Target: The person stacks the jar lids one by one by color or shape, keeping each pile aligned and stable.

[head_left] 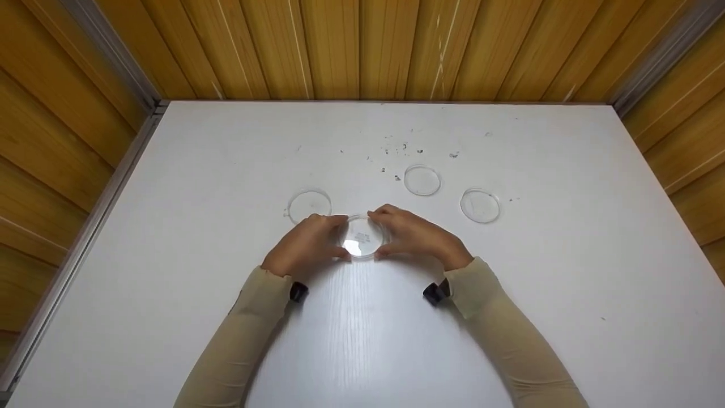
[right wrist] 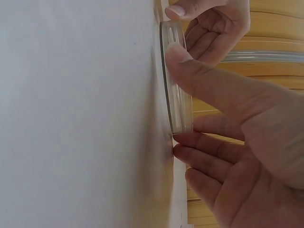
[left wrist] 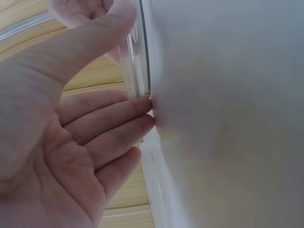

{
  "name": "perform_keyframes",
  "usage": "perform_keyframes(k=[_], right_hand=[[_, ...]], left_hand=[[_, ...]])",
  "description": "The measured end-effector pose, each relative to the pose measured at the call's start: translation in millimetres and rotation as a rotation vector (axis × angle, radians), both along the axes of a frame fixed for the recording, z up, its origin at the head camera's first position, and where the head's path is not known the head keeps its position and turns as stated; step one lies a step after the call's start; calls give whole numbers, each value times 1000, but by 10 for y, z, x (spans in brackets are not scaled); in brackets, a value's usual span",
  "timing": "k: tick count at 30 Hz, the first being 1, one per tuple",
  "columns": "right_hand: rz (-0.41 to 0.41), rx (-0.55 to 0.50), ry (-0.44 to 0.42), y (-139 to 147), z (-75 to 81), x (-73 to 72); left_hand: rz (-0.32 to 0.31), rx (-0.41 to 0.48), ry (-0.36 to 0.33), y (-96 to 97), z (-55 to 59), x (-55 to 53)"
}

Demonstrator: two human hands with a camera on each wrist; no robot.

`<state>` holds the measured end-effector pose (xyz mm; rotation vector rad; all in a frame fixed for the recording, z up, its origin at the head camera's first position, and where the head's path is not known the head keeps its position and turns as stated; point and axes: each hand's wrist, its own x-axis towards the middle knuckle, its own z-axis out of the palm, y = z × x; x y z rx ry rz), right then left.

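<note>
Both hands hold a clear round petri dish [head_left: 362,235] at the middle of the white table. My left hand [head_left: 306,243] grips its left edge between thumb and fingers, and my right hand [head_left: 422,238] does the same at the right edge. Seen edge-on in the right wrist view, the petri dish [right wrist: 176,95] is low and flat, close to the tabletop; whether it touches cannot be told. In the left wrist view the thumb partly covers the petri dish [left wrist: 137,66]. Faint printing shows on its face.
One clear round dish [head_left: 310,206] lies just beyond the left hand, partly covered by it. Two more, a farther dish [head_left: 422,180] and a right-hand dish [head_left: 480,205], lie beyond the right hand. Small dark marks [head_left: 419,151] dot the back of the white table [head_left: 226,158].
</note>
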<state>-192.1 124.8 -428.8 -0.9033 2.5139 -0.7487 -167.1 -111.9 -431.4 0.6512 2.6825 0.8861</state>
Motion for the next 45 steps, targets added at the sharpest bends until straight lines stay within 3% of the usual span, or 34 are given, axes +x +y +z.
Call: perform_keyframes(k=[15, 30, 35, 40, 45], right_hand=[[10, 24, -10, 6, -1, 0], [23, -3, -29, 31, -7, -5], [4, -29, -47, 53, -6, -18], [-17, -57, -51, 62, 15, -35], [-30, -41, -25, 44, 46, -80]], left_hand=[[11, 20, -14, 0, -3, -5], [42, -13, -45, -7, 9, 8], [26, -18, -32, -32, 35, -2], [-3, 15, -8, -95, 73, -25], [54, 80, -34, -191, 133, -54]])
